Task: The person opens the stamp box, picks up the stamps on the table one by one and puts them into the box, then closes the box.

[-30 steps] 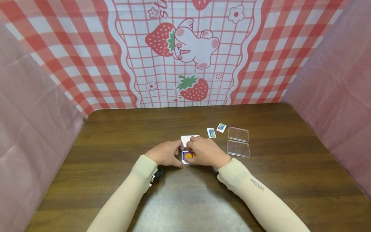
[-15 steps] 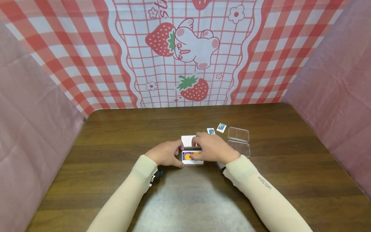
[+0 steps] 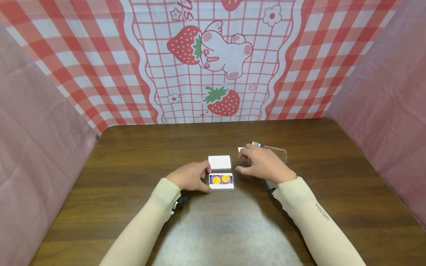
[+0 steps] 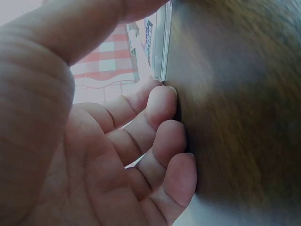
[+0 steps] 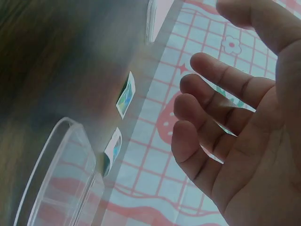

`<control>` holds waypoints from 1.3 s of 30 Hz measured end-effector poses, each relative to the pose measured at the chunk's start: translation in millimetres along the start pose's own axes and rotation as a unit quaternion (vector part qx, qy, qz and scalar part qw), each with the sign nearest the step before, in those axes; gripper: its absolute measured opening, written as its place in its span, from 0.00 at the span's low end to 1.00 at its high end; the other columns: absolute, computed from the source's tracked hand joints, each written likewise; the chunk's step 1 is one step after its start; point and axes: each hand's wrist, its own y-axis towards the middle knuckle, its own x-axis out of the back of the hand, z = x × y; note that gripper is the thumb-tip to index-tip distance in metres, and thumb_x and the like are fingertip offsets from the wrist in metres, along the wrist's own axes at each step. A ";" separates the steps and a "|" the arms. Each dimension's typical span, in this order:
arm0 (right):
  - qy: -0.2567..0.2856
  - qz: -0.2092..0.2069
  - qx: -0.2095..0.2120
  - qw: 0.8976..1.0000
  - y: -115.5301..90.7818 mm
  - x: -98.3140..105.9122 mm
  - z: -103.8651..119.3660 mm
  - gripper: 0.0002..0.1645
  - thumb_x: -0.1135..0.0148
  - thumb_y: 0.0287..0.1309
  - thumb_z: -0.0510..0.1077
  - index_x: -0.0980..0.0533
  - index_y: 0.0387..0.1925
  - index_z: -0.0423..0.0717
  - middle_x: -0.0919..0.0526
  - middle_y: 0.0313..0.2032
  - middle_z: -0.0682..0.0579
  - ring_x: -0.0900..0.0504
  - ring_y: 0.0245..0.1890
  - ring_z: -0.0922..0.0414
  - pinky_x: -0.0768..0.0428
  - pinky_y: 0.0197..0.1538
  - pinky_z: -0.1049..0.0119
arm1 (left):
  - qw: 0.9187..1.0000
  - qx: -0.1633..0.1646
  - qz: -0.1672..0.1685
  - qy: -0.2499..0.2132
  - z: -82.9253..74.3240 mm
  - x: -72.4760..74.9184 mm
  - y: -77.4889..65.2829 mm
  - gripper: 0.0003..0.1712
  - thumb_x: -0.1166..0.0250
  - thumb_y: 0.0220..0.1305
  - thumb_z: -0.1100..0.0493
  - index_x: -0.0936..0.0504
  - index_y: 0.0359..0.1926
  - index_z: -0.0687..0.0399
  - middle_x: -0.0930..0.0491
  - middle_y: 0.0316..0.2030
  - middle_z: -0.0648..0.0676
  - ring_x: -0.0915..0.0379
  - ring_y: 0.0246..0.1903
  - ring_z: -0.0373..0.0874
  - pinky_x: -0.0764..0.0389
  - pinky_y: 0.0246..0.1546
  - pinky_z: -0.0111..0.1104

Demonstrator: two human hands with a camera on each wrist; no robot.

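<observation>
A small clear case lies opened in the middle of the table. Its near half contains a white card with a purple picture and two orange-yellow discs; its far half shows plain white. My left hand holds the near half's left end between thumb and index finger, its other fingertips resting on the tabletop. To the right, my right hand hovers with loosely bent fingers and nothing in them. Two stamp-like pictures with white borders, a nearer stamp and another stamp, lie by that hand, partly hidden in the head view.
A second clear case lies opened at the right; my right hand covers most of it in the head view, leaving the far part visible. A strawberry-print cloth hangs behind the table, with pink cloth at the sides.
My right hand has left the near half of the case and moved right toward the stamps, uncovering the discs and the white far half. The left hand has stayed in place.
</observation>
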 end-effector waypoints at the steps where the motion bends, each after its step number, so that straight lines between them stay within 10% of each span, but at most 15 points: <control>1: 0.000 0.000 0.001 1.000 -0.1 0.0 -1.2 0.21 0.27 0.58 0.59 0.17 0.44 0.51 0.20 0.38 0.54 0.27 0.32 0.61 0.24 0.35 0.62 | 1.000 0.001 0.000 -0.001 -0.1 0.5 -0.7 0.29 0.18 0.52 0.47 0.25 0.48 0.49 0.25 0.33 0.49 0.30 0.31 0.42 0.27 0.38 0.36; 39: -0.034 0.001 -0.010 0.999 0.9 -1.1 -8.0 0.20 0.27 0.58 0.60 0.18 0.42 0.51 0.20 0.37 0.54 0.26 0.32 0.60 0.23 0.36 0.61 | 0.998 -0.012 -0.014 0.055 -5.9 -3.0 1.7 0.30 0.19 0.52 0.43 0.21 0.50 0.50 0.24 0.33 0.48 0.28 0.33 0.43 0.26 0.38 0.36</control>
